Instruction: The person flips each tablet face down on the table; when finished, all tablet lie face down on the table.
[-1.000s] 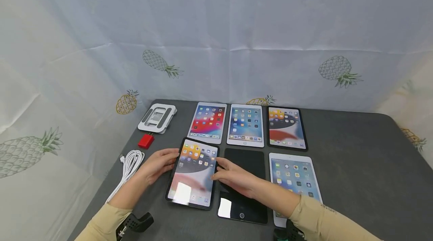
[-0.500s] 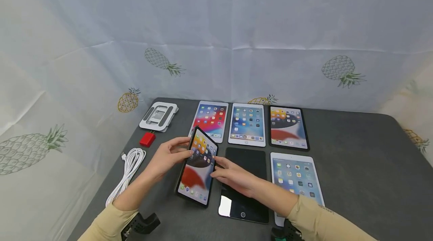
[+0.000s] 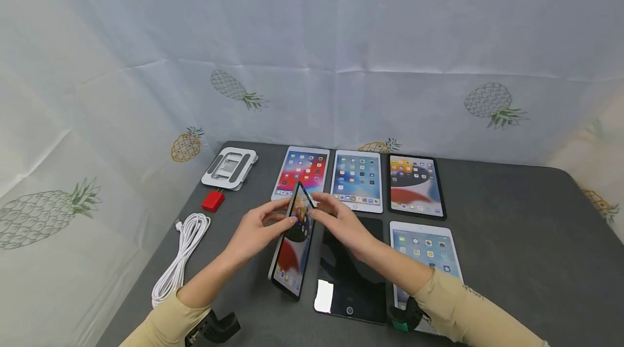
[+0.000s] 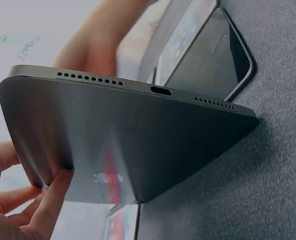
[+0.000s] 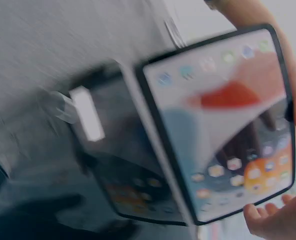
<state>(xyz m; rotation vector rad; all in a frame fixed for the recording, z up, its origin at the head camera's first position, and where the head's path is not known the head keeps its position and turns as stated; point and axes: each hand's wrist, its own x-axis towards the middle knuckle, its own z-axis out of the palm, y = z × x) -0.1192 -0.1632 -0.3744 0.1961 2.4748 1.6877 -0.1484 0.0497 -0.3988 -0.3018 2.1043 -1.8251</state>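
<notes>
In the head view my left hand (image 3: 260, 228) holds a tablet (image 3: 294, 252) by its left edge, thumb on the lit screen, other fingers behind. The tablet stands steeply tilted over the dark table. The left wrist view shows its grey back (image 4: 88, 135) and fingers (image 4: 55, 202) against it. My right hand (image 3: 343, 225) is at the tablet's top right corner, its fingertips (image 5: 263, 212) at the edge in the right wrist view. Beneath the right forearm lies a black tablet (image 3: 353, 287) with a dark screen and a round home button.
Along the back lie a tablet with a red screen (image 3: 303, 171), a white tablet (image 3: 357, 179) and a black-rimmed tablet (image 3: 416, 184). Another white tablet (image 3: 426, 252) is at the right. To the left are a folded stand (image 3: 229, 167), a red charger (image 3: 213, 201) and a coiled white cable (image 3: 181, 257).
The tablet has been raised from nearly flat to a steep tilt, turning rightward. My left hand has gripped its edge and moved right; my right hand has moved up to its top corner.
</notes>
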